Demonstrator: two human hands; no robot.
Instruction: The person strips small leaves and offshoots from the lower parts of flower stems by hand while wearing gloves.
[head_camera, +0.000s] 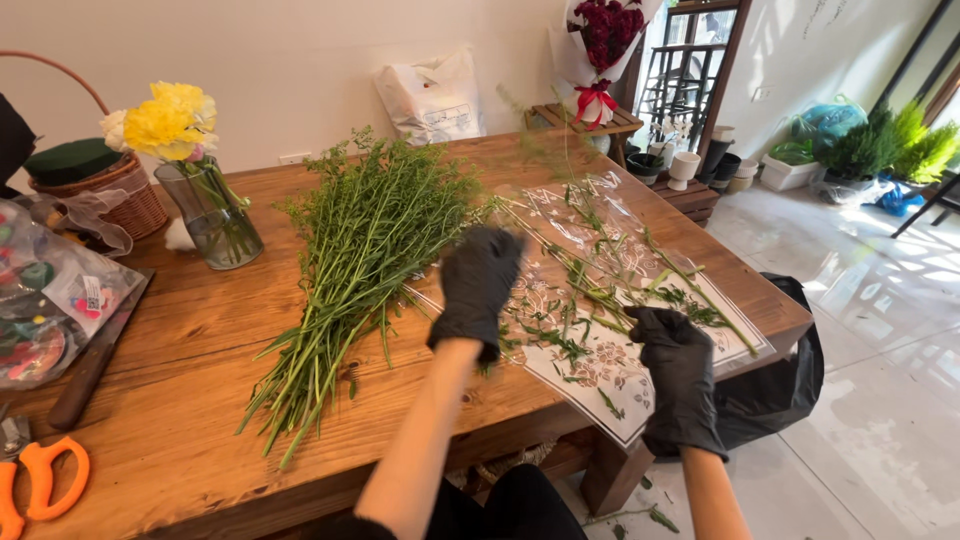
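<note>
- The left hand (476, 288), in a black glove, sits at the centre of the frame, blurred; its fingers curl around a thin green stem (560, 262) that runs up to the right.
- The right hand (680, 375), also gloved, lies lower right, fingers bent onto the clear patterned wrapping sheet (640, 375), near the stem's cuttings.
- A bundle of green stems (350, 260) lies just left of the hands on the wooden table (180, 400).
- A glass vase of yellow flowers (200, 190) stands upper left; orange scissors (40, 480) lie lower left.

Gloved left hand (476, 288) over green stems (355, 255), right hand (680, 375) on patterned wrapping sheet (620, 370), wooden table (190, 400)
</note>
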